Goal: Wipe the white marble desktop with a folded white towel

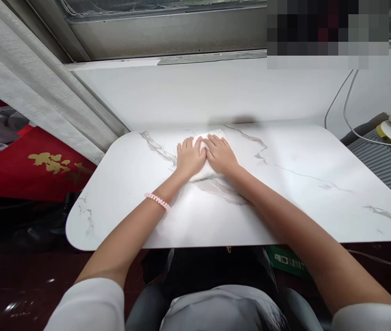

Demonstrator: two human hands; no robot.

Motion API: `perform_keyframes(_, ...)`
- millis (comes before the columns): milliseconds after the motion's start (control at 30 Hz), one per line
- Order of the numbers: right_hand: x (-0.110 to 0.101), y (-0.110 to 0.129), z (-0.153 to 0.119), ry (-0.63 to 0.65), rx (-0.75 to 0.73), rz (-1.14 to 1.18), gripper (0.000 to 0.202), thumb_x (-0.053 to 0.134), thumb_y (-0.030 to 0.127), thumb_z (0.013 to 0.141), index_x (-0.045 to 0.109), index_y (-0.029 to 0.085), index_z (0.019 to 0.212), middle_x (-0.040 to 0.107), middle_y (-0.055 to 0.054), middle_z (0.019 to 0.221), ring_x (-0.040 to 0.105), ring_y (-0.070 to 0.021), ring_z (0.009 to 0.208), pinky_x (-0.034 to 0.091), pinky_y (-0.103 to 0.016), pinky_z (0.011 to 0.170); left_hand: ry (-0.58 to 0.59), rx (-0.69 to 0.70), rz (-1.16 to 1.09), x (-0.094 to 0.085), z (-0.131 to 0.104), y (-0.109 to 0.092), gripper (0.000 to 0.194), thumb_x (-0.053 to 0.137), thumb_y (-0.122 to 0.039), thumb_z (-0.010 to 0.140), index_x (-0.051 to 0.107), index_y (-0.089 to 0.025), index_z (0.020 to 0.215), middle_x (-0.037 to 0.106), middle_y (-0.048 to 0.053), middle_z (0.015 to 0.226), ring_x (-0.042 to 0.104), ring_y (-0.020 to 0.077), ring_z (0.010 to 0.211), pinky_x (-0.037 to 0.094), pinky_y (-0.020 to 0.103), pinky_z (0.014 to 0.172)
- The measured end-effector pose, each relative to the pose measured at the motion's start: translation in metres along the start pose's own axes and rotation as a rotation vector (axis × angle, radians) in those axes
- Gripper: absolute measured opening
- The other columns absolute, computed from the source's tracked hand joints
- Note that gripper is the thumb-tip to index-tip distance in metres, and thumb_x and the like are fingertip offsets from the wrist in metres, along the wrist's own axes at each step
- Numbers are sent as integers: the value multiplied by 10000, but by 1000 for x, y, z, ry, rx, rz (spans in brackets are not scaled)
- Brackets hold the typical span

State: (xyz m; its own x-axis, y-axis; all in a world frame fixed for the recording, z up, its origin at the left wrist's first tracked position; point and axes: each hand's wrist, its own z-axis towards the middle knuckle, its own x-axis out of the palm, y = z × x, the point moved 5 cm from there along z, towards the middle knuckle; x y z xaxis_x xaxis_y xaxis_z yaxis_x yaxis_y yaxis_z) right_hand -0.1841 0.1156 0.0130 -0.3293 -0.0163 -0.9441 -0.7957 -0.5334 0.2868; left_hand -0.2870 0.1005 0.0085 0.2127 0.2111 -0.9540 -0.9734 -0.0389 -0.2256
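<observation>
A folded white cloth (206,173) lies on the white marble-patterned table (119,184). Both my hands rest flat on top of it, side by side, covering much of it. My left hand (190,158) has its fingers stretched out over the cloth's left part, and a pink coiled band (157,201) circles that wrist. My right hand (220,154) lies over the right part, fingers extended toward the wall. The thumbs almost meet in the middle. Neither hand is closed round the cloth.
Behind the table stand a white wall (188,92) and a window frame (167,34). A pale curtain (43,69) and a red bag with gold characters (43,165) are at the left. White cables (345,101) and a grey ridged object (374,161) are at the right.
</observation>
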Motion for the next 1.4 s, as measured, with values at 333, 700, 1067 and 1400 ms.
perform_keyframes(333,-20,10,-173,58,-99,-99,586,289,259,979,381,119,1541,275,-124,1630,222,-253,1522,224,-486,1244,151,183,-22,-15,-153,-67,626,317,-421,1001,354,-104,1539,358,221,1577,282,374,1485,198,597,1217)
perform_keyframes(700,-27,-24,-162,50,49,-115,575,246,279,999,342,169,1556,274,-84,1638,236,-228,1517,241,-467,1236,176,295,72,-11,-126,-88,595,263,-394,1047,294,-84,1554,287,190,1618,179,318,1524,102,592,1232)
perform_keyframes(1067,-30,-107,-45,33,313,-52,633,192,305,1001,273,-8,1546,255,-191,1626,204,-278,1523,193,-482,1236,234,264,53,19,-16,-122,570,264,-226,1027,284,56,1521,262,205,1619,205,258,1520,163,379,1253)
perform_keyframes(1400,-48,-162,18,-216,363,-79,520,268,205,965,556,80,1379,536,-179,1457,419,-290,1402,303,-454,1177,90,322,-2,50,89,-142,541,284,-199,1003,376,6,1495,394,165,1574,345,242,1462,201,366,1237)
